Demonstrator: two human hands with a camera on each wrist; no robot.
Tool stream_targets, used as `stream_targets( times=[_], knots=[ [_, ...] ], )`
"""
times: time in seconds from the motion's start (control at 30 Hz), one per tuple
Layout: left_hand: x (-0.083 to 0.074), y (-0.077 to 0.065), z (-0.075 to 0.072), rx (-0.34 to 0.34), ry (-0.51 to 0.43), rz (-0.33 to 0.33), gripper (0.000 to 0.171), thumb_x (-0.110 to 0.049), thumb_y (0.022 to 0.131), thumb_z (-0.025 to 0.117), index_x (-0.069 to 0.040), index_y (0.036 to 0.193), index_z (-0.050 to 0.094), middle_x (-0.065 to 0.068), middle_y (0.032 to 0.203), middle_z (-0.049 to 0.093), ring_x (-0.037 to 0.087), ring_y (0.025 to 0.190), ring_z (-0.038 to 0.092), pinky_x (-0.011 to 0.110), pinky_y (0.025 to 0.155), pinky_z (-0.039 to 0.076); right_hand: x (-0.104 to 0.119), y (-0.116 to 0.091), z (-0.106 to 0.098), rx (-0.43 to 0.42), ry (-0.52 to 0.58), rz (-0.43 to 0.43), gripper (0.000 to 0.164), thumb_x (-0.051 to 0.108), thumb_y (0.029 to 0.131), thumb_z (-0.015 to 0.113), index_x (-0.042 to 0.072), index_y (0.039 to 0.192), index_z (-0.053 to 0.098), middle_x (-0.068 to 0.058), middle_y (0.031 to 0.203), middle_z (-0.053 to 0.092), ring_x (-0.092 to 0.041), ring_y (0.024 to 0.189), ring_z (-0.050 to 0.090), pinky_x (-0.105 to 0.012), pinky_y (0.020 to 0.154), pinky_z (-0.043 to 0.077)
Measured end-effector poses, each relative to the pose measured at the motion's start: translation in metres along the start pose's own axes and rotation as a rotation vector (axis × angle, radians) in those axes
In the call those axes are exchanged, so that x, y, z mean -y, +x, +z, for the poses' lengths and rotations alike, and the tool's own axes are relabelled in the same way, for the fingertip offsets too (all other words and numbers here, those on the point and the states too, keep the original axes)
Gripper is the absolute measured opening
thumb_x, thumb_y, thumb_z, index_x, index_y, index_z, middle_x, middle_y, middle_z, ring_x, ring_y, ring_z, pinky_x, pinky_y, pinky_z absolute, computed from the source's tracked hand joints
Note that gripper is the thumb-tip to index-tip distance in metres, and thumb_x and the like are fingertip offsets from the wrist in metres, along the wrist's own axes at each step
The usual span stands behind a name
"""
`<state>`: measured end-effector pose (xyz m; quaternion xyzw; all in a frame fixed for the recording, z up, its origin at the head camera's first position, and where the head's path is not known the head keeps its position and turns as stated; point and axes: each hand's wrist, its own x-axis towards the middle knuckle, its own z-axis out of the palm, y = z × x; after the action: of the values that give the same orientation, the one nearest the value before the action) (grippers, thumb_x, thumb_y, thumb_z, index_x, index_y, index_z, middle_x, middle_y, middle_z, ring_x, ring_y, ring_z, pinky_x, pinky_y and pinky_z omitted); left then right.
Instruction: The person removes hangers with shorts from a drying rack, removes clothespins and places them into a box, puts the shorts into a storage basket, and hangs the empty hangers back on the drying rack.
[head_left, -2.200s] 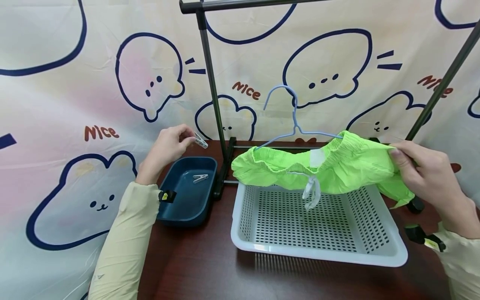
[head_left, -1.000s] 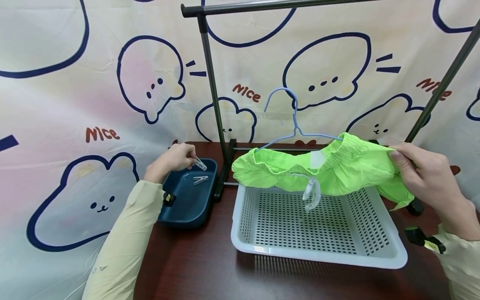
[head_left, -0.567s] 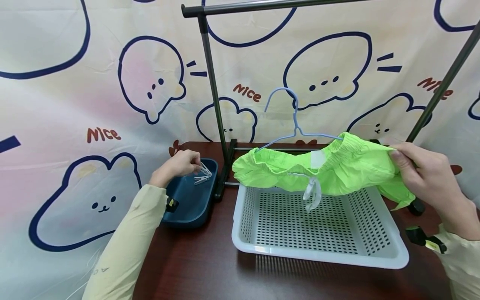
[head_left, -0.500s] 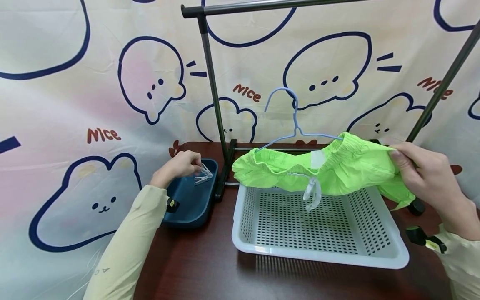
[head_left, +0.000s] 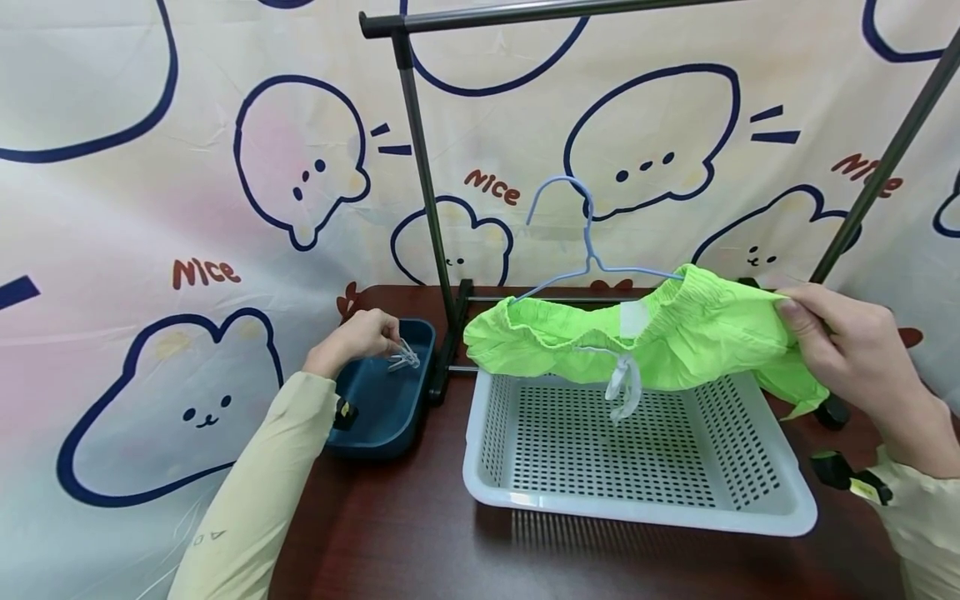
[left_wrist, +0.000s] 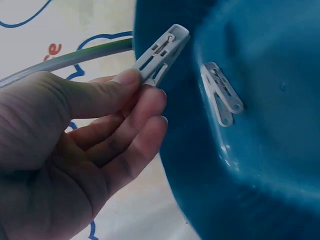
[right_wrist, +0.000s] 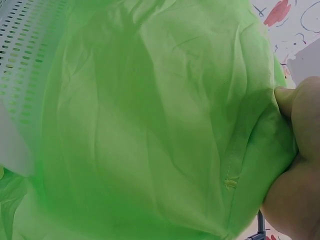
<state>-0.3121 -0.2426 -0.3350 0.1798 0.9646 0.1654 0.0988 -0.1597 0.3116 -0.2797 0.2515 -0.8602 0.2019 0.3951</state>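
My left hand (head_left: 360, 337) pinches a pale clothespin (left_wrist: 164, 52) between thumb and fingers, over the dark blue tub (head_left: 375, 446). In the left wrist view a second clothespin (left_wrist: 222, 95) lies inside the tub, apart from the held one. Bright green elastic-waisted shorts (head_left: 720, 333) with a white drawstring hang over the white basket. A light blue hanger (head_left: 590, 250) stands up out of the waistband, its lower part hidden in the cloth. My right hand (head_left: 851, 350) grips the right side of the shorts, its fingertips partly hidden behind the fabric.
Below the shorts sits a white perforated basket (head_left: 637, 508) on the dark brown table (head_left: 420, 533). A black metal rack (head_left: 423, 158) rises behind, its top bar crossing above. A cartoon-printed cloth (head_left: 300, 275) covers the wall.
My left hand has come down and slightly right, bringing its clothespin low over the tub near the other one. The right hand and the shorts have stayed in place.
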Motion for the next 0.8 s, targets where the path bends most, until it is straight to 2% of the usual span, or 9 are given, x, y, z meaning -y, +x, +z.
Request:
stream_targets(
  times=[0.17,0.4,0.8],
  knots=[
    [0.006,-0.003,0.004,0.055,0.022,-0.029,0.007,-0.007,0.091,0.068,-0.004,0.084,0.070,0.008,0.082,0.070,0.017,0.069,0.056,0.026,0.061,0.046,0.001,-0.001,0.000,0.000,-0.006,0.006,0.017,-0.003,0.094,0.058,-0.008,0.108,0.066,-0.016,0.086,0.065,0.014,0.074,0.034,-0.006,0.064,0.035],
    [0.011,-0.005,0.005,0.067,0.034,-0.030,0.011,-0.005,0.090,0.067,-0.003,0.080,0.069,0.007,0.074,0.066,0.017,0.065,0.054,0.027,0.059,0.044,0.001,-0.001,0.000,-0.006,-0.010,0.015,0.017,-0.004,0.093,0.059,-0.007,0.108,0.066,-0.016,0.086,0.065,0.014,0.073,0.033,-0.008,0.061,0.035],
    [0.025,-0.003,0.004,0.166,0.032,-0.114,0.011,-0.004,0.091,0.063,-0.003,0.082,0.069,0.007,0.075,0.065,0.016,0.063,0.054,0.026,0.058,0.046,0.001,-0.002,0.000,0.000,-0.015,0.028,0.017,-0.003,0.094,0.058,-0.007,0.109,0.066,-0.015,0.084,0.065,0.015,0.073,0.034,-0.004,0.062,0.036]
  ],
)
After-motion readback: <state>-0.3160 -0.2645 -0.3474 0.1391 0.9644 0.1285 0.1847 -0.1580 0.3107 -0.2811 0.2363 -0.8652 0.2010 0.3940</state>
